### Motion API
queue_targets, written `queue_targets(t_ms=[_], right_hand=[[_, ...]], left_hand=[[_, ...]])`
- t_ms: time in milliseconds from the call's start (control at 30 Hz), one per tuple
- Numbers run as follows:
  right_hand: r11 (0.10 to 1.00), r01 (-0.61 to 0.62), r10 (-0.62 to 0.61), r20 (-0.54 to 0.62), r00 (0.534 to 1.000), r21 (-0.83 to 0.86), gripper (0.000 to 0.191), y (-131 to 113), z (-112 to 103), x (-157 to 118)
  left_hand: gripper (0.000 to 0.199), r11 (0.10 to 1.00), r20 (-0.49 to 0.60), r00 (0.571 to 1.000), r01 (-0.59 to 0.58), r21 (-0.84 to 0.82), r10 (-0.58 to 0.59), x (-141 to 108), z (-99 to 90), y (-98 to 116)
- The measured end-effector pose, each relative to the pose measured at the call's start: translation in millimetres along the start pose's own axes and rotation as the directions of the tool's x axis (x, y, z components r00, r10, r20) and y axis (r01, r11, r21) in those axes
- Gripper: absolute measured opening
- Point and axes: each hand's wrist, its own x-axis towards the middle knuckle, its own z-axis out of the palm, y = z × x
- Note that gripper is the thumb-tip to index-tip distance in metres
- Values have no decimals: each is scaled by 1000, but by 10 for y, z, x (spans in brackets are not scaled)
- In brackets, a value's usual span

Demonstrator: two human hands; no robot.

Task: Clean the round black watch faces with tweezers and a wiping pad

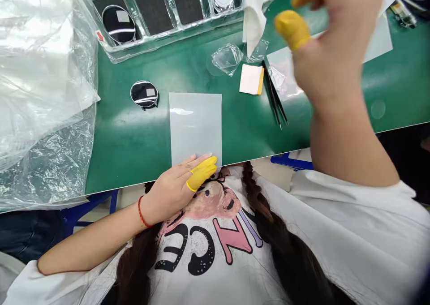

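- The left hand [174, 186] rests at the near edge of the green worktop [134, 139], fingers loosely spread and holding nothing; a yellow finger cot covers 1 finger, and the fingertips [206, 159] press on the near edge of the pale grey sheet [195, 126].
- The grey sheet lies flat on the worktop, its near edge reaching the worktop's edge.
- The right hand [331, 49] is raised above the worktop, blurred, with yellow cots on 2 fingers; I cannot tell whether it grips anything.
- A round black disc [144, 93] with a small grey square on it lies just left of the sheet's far corner, apart from it.
- Black tweezers [274, 96] lie to the right of the sheet, beside a small white pad with a yellow edge [251, 79].
- Scraps of clear film [227, 58] lie beyond the pad.
- A clear plastic tray [188, 25] stands at the far side; 1 compartment holds another round black disc [118, 25].
- A white cloth [254, 14] hangs over the tray's rim.
- Crumpled clear plastic bags [43, 94] cover the left side of the worktop.
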Motion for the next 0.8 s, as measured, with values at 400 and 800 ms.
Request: queue_targets(t_ms=[400,800], right_hand=[[899,-424,425,453,784,-109,31,173,-122,-1016],[40,-703,245,675,696,710,46,113,-246,-987]], left_hand=[[62,902,-394,860,155,-402,-323,389,-398,-247],[50,467,171,813,477,-745,-557,1021,-336,-679]])
